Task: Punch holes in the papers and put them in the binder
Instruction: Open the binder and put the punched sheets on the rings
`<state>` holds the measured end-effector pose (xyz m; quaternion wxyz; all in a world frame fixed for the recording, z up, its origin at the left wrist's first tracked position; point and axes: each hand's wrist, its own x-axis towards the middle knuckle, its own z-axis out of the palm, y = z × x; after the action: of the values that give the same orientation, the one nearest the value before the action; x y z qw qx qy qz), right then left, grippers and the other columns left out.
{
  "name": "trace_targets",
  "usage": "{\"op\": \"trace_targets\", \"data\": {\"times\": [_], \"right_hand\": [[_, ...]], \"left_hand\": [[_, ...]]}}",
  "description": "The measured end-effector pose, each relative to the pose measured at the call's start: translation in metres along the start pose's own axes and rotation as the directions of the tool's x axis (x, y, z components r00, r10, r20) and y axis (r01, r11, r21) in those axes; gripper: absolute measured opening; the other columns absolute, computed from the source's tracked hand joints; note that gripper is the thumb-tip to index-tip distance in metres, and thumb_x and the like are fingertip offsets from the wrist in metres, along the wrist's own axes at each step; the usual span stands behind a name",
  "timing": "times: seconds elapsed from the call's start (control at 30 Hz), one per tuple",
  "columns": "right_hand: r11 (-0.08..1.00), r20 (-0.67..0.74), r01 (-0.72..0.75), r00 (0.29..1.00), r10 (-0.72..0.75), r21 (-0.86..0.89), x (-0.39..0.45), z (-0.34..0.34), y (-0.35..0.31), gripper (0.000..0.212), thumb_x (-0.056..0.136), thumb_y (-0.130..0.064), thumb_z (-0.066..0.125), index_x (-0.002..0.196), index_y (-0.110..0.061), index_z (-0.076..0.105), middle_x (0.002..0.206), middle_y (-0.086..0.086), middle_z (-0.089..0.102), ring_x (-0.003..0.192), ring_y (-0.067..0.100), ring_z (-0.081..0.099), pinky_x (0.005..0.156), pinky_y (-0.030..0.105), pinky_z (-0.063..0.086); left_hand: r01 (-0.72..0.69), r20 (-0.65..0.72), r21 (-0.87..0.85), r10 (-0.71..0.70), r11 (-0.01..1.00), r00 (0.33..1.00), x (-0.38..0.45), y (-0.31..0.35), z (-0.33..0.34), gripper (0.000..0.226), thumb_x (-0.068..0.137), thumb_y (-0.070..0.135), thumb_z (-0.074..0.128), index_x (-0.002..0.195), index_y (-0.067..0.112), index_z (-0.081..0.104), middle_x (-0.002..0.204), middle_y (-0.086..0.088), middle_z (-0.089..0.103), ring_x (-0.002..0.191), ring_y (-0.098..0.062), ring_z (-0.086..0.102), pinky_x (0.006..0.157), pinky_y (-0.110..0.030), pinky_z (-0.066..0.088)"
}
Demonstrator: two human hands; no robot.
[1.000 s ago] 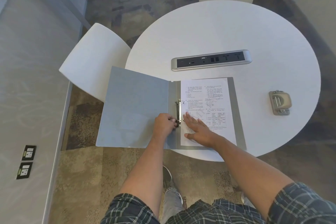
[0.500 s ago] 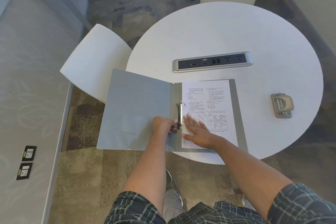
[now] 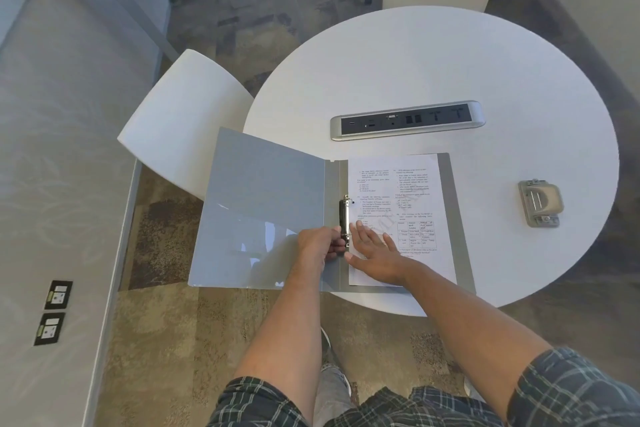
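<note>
Two hands work mid-frame: left hand (image 3: 320, 246) pinches the ring mechanism (image 3: 345, 217) of the open binder (image 3: 266, 204), right hand (image 3: 375, 253) lies fingers-spread, flattening the paper (image 3: 412, 198) so it stays aligned; hole punch (image 3: 539, 202) sits unused right.

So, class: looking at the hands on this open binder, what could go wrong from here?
1. The left hand works the ring clip while the right hand lies flat right beside it; closing rings might pinch its fingers.
2. The binder's left cover overhangs the table, so pressure there could tip it.
</note>
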<state>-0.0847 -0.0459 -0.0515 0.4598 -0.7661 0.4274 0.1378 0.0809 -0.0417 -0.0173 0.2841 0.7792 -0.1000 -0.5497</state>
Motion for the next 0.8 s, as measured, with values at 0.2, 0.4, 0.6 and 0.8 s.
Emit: {"op": "trace_targets", "data": {"times": [0.2,0.4,0.6,0.8], "right_hand": [[0.998,-0.014,0.023,1.000,-0.022,0.066,-0.006,-0.004,-0.001,0.067,0.107,-0.055,0.021,0.158,-0.035,-0.018,0.164,-0.012,-0.026,0.152,0.007,-0.020,0.122,0.038,-0.016],[0.930,-0.471,0.028,0.868,0.160,0.366,-0.028,-0.008,0.004,0.052,0.100,-0.013,0.056,0.150,-0.027,0.048,0.156,-0.008,0.044,0.146,0.013,0.038,0.121,0.032,0.026],[0.807,-0.668,-0.505,0.489,0.560,0.306,-0.052,-0.022,0.030,0.073,0.079,-0.050,0.077,0.135,-0.011,0.051,0.135,0.010,0.055,0.123,0.030,0.051,0.102,0.043,0.044],[0.676,-0.600,-0.624,0.383,0.702,0.392,-0.057,-0.019,0.033,0.086,0.075,-0.060,0.077,0.132,-0.004,0.046,0.125,0.016,0.053,0.114,0.033,0.054,0.094,0.044,0.049]], "left_hand": [[-0.073,-0.050,0.075,0.077,0.995,0.996,-0.003,0.001,0.005,0.019,0.089,0.022,0.076,0.082,0.005,0.071,0.066,-0.008,0.073,0.059,-0.022,0.071,0.061,-0.030,0.054],[-0.274,-0.064,0.480,0.345,0.833,0.936,-0.009,-0.003,0.011,0.040,0.077,0.049,0.081,0.069,0.017,0.059,0.070,0.001,0.065,0.066,-0.024,0.065,0.064,-0.034,0.052],[-0.358,0.011,0.624,0.451,0.695,0.893,-0.026,-0.009,0.017,0.050,0.081,0.037,0.083,0.119,0.020,0.055,0.106,0.007,0.062,0.094,-0.018,0.061,0.070,-0.032,0.046],[-0.403,0.059,0.711,0.521,0.576,0.851,-0.028,-0.019,0.024,0.055,0.088,0.021,0.075,0.137,0.023,0.051,0.118,-0.005,0.060,0.106,-0.025,0.064,0.080,-0.039,0.057]]}}
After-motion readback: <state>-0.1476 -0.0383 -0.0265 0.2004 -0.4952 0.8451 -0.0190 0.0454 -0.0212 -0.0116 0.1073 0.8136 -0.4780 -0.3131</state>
